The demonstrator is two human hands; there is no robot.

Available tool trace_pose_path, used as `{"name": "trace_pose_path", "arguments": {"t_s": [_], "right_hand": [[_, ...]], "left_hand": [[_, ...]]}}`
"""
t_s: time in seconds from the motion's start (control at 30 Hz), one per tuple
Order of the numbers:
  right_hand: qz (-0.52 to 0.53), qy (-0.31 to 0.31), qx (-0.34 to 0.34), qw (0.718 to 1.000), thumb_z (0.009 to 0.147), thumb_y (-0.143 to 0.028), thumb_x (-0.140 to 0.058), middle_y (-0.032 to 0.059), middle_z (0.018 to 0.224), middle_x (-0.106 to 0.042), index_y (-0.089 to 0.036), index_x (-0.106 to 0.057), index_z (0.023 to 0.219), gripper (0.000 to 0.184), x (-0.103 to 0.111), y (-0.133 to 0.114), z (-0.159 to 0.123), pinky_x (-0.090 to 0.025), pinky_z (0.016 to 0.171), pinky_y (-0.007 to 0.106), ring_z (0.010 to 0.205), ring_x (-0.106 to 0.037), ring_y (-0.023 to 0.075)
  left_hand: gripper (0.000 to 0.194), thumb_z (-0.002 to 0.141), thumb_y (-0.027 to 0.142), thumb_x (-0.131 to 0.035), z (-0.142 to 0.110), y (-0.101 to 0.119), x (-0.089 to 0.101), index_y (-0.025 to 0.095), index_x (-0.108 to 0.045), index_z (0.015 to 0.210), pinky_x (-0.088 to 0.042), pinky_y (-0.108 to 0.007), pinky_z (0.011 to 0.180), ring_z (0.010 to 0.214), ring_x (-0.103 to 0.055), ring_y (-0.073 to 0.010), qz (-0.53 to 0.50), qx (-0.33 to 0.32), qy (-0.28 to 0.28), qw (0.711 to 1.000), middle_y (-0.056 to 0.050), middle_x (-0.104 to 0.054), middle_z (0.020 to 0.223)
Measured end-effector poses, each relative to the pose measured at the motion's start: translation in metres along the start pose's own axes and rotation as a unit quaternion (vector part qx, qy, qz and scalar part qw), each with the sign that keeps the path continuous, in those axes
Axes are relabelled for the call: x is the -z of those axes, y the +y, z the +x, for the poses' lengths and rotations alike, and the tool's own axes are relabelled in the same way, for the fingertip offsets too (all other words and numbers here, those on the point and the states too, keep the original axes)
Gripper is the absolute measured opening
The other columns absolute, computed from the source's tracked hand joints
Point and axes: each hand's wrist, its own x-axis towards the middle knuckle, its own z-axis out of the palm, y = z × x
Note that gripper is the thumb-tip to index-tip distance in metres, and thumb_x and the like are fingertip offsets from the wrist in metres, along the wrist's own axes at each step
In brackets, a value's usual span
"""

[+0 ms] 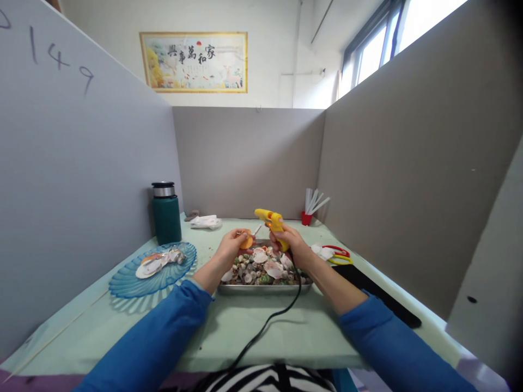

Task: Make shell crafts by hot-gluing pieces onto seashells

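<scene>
My right hand is wrapped round the handle of a yellow hot glue gun, whose nose points up and to the left. A black cord runs from the gun down to the table's front edge. Between the fingers of my left hand is an orange seashell, close to the gun but apart from it. A thin white stick shows between the two hands; what carries it I cannot tell. Below both hands lies a metal tray full of shells and small stones.
At left, a blue fluted plate bears several shells, with a green bottle behind it. A thin wooden stick lies nearby. At right are a red cup of glue sticks, scissors and a black mat. Grey partitions enclose the table.
</scene>
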Motion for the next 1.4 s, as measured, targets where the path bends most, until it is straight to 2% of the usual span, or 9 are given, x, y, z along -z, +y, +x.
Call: {"name": "trace_pose_path", "arguments": {"t_s": [0.07, 0.17, 0.3, 0.43, 0.67, 1.0, 1.23, 1.4], "right_hand": [[0.013, -0.016, 0.0, 1.0, 0.072, -0.032, -0.051, -0.0029, 0.065, -0.045, -0.017, -0.049, 0.092, 0.025, -0.002, 0.002, -0.001, -0.037, 0.044, 0.022, 0.049, -0.042, 0.0087], [0.008, -0.021, -0.009, 1.0, 0.075, -0.036, -0.052, -0.0058, 0.059, -0.039, -0.016, -0.049, 0.099, 0.032, -0.003, 0.006, -0.001, -0.033, 0.042, 0.021, 0.043, -0.035, 0.0065], [-0.07, -0.012, -0.017, 0.997, 0.078, -0.045, -0.056, -0.0089, 0.048, -0.033, -0.015, -0.051, 0.094, 0.034, -0.002, 0.013, 0.001, -0.028, 0.039, 0.02, 0.038, -0.03, 0.0059], [-0.13, -0.006, -0.022, 0.991, 0.076, -0.048, -0.058, -0.0081, 0.044, -0.037, -0.017, -0.054, 0.09, 0.034, 0.0, 0.018, 0.002, -0.027, 0.037, 0.02, 0.036, -0.033, 0.0064], [-0.18, -0.03, -0.028, 0.983, 0.076, -0.049, -0.059, -0.0065, 0.042, -0.041, -0.016, -0.057, 0.085, 0.035, -0.001, 0.017, 0.0, -0.026, 0.038, 0.019, 0.037, -0.035, 0.0067], [-0.2, 0.02, -0.025, 0.979, 0.076, -0.049, -0.059, -0.0066, 0.042, -0.041, -0.017, -0.057, 0.084, 0.033, 0.001, 0.022, 0.004, -0.024, 0.034, 0.019, 0.035, -0.034, 0.0063], [-0.189, -0.005, -0.037, 0.981, 0.076, -0.048, -0.059, -0.0069, 0.042, -0.04, -0.015, -0.056, 0.085, 0.034, -0.004, 0.018, 0.001, -0.024, 0.036, 0.019, 0.035, -0.034, 0.0059], [-0.215, 0.021, -0.041, 0.975, 0.076, -0.049, -0.058, -0.0069, 0.043, -0.04, -0.016, -0.056, 0.087, 0.035, -0.003, 0.019, 0.002, -0.025, 0.036, 0.019, 0.035, -0.034, 0.0059]], "left_hand": [[0.019, 0.076, 0.021, -0.06, 0.001, 0.0, 0.0, 0.012, -0.05, 0.09, -0.05, -0.021, 0.045, 0.069, -0.064, -0.0164, -0.004, -0.01, 0.015, 1.0, -0.011, -0.066, 0.086], [0.018, 0.077, 0.019, -0.057, 0.003, 0.0, 0.0, 0.011, -0.048, 0.091, -0.046, -0.018, 0.04, 0.065, -0.064, -0.0148, -0.002, -0.029, 0.035, 0.999, -0.012, -0.066, 0.089], [0.019, 0.079, 0.018, -0.056, 0.003, 0.0, 0.001, 0.011, -0.046, 0.093, -0.046, -0.018, 0.041, 0.065, -0.064, -0.0149, 0.016, -0.042, 0.043, 0.998, -0.013, -0.065, 0.092], [0.019, 0.079, 0.02, -0.056, 0.003, 0.001, 0.0, 0.013, -0.046, 0.094, -0.048, -0.019, 0.043, 0.066, -0.065, -0.0152, 0.027, -0.052, 0.059, 0.997, -0.01, -0.066, 0.088], [0.019, 0.08, 0.014, -0.052, 0.003, 0.003, -0.002, 0.014, -0.043, 0.097, -0.047, -0.021, 0.043, 0.058, -0.063, -0.0143, 0.05, -0.062, 0.097, 0.992, -0.003, -0.064, 0.07], [0.017, 0.081, 0.02, -0.052, 0.003, 0.002, -0.003, 0.016, -0.041, 0.093, -0.046, -0.021, 0.041, 0.06, -0.064, -0.0152, 0.073, -0.078, 0.092, 0.99, -0.008, -0.065, 0.084], [0.02, 0.081, 0.018, -0.051, 0.004, 0.0, -0.002, 0.016, -0.039, 0.096, -0.046, -0.021, 0.04, 0.056, -0.062, -0.0139, 0.085, -0.072, 0.09, 0.99, -0.006, -0.064, 0.081], [0.018, 0.081, 0.017, -0.051, 0.004, 0.001, -0.002, 0.015, -0.042, 0.096, -0.046, -0.021, 0.04, 0.055, -0.063, -0.0142, 0.072, -0.067, 0.103, 0.99, -0.007, -0.064, 0.081]]}}
